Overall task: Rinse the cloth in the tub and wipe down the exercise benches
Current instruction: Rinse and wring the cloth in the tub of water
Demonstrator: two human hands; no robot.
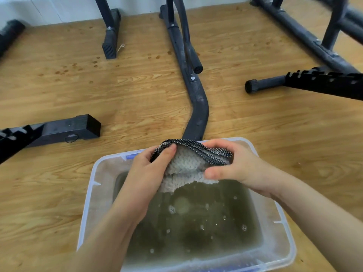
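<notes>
A: Any word on the cloth (186,163) right now?

B: Bunched up above the far edge of the tub (89,193), lower hem just over the murky water (196,222), maybe touching, hard to tell. Pinched at one end by the left hand (151,165), thumb on top, and clamped at the other by the curled fingers of the right hand (235,163).

A: Tricky to handle?

B: Nah, probably not. Soft, knitted-looking and soaked, so floppy, a bit heavier than dry, likely drippy. Best grabbed by the two ends for a good twist, same as now.

A: And the room?

B: Wood-look floor (137,99) with dark spots (64,70) toward the far left, black bench frames (196,107) all round the tub, pale wall (49,8) along the far edge. Worth watching for slick patches lol.
</notes>
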